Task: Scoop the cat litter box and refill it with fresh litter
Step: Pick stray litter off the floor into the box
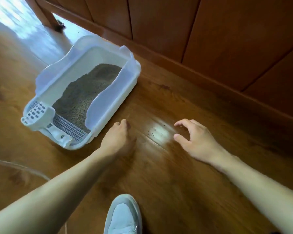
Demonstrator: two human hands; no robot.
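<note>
A white litter box [98, 105] with a raised translucent rim sits on the wooden floor [184, 174], its far long side running near the wood-panelled wall [210, 31] with a narrow strip of bare floor between. Grey-brown litter [85, 92] fills its tray, heaped toward the end away from the person. At the litter box's near end a slotted white scoop [39, 115] hangs on the outer corner, beside a perforated grate [69, 127] at the entry.

The left hand [118, 137] hovers just beside the litter box's near right corner, fingers curled under, its grip closed on nothing that shows. The right hand [193, 139] is farther from the box, well apart from it, fingers and thumb spread in a wide, empty grip above the floor. Between the hands, scattered litter grains [156, 131] lie in a bright glare patch. A grey shoe [123, 217] stands on open floor nearer the person than the litter box.
</note>
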